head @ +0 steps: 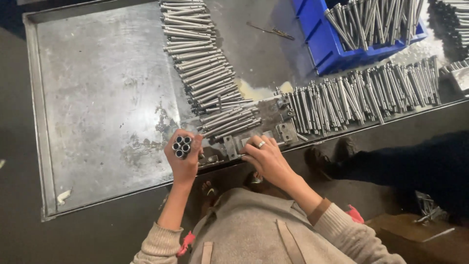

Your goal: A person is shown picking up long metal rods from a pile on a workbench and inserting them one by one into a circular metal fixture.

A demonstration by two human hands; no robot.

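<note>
Five tube ends [181,146] show from the clenched left hand [184,159]; right hand [264,157] hides its fingertips, grip unclear.

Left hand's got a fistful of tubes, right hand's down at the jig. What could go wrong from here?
1. The left hand grips several tubes upright in a loose bundle; one could slip out and fall past the tray edge.
2. The right hand rests on the jig among metal blocks; its fingers could get pinched.
3. The rod rows lie close to the front edge; a knock might roll some off.
</note>
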